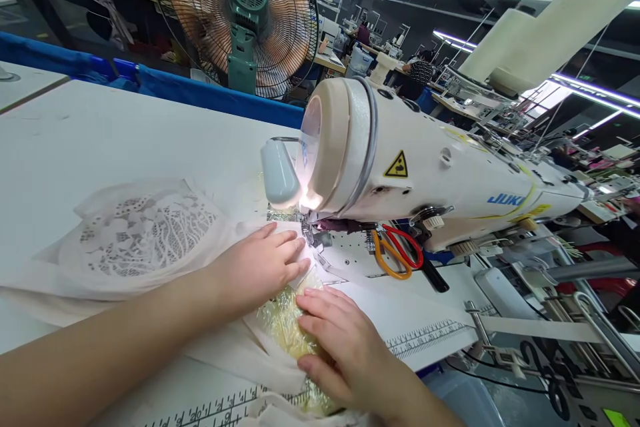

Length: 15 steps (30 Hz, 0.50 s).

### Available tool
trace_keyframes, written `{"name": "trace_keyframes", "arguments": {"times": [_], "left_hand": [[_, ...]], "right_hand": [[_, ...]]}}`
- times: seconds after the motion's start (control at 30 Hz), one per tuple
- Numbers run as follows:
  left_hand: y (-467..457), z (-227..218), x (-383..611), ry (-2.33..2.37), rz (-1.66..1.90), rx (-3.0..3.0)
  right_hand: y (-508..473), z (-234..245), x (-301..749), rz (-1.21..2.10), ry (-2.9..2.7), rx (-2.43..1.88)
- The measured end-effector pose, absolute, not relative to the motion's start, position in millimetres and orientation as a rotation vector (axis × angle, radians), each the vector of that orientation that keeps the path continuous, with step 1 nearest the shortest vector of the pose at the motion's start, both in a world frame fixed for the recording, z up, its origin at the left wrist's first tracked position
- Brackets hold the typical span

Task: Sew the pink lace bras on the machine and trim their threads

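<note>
My left hand (pixel 263 267) lies flat, fingers stretched out, on white fabric (pixel 235 340) just left of the presser foot (pixel 311 235) of a white sewing machine (pixel 425 173). My right hand (pixel 345 347) rests with fingers extended on a pale yellow lace piece (pixel 285 323) in front of the needle. Both hands press the cloth to the table. White lace fabric (pixel 140 233) trails off to the left. The needle itself is partly hidden by the glare of the machine lamp.
Orange and red scissors (pixel 397 253) lie on the machine bed behind the needle. A green fan (pixel 240 13) stands at the table's far edge. Ruler markings (pixel 430 337) run along the table front. Other workstations and people sit far back right.
</note>
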State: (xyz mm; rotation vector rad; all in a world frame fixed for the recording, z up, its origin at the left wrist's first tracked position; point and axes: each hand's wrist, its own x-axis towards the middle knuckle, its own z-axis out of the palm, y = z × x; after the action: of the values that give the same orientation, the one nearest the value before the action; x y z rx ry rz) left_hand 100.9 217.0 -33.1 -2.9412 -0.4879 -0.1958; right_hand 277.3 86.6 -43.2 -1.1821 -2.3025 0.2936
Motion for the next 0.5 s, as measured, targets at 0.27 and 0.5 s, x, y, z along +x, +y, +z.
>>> {"name": "trace_keyframes", "arguments": {"times": [0.27, 0.5], "left_hand": [[211.0, -28.8, 100.6, -0.481, -0.184, -2.986], [212.8, -30.2, 98.4, -0.435, -0.249, -2.993]], "right_hand": [[87.9, -43.0, 276.9, 0.268, -2.283, -1.169], [87.6, -42.5, 277.6, 0.273, -2.296, -1.173]]}}
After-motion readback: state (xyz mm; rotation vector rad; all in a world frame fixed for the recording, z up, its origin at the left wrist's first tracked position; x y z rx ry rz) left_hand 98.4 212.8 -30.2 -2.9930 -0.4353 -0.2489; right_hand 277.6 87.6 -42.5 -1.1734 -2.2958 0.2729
